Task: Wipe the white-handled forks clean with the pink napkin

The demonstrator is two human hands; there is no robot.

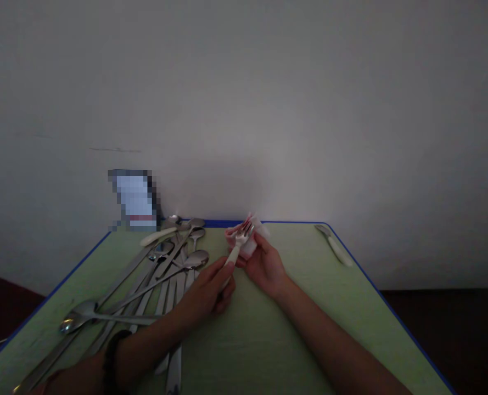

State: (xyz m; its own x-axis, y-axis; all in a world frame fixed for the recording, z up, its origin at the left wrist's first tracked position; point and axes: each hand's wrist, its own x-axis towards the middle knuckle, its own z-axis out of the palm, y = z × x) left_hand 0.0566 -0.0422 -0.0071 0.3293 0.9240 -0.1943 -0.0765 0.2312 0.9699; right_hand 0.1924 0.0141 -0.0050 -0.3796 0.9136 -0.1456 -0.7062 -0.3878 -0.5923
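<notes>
Left hand (206,288) and right hand (266,269) both bare, fingers slim. Dark bracelet (116,359) around left wrist: near-black, round beads strung in single row, outline bumpy, surface dull in dim light, finer detail too dark to tell. Left forearm (157,340) bare between bracelet and hand. Right forearm (330,340) bare from wrist to near edge of view, slender at wrist, widening steadily toward near side. Small reddish patch at near left, beside left arm, possibly sleeve edge, too dim to tell.

Dim overall light, soft shadow on the wall (351,109) behind the hands, faint glints on spoons (196,259) at left, darkened corners, blocky pixelation at far left
</notes>
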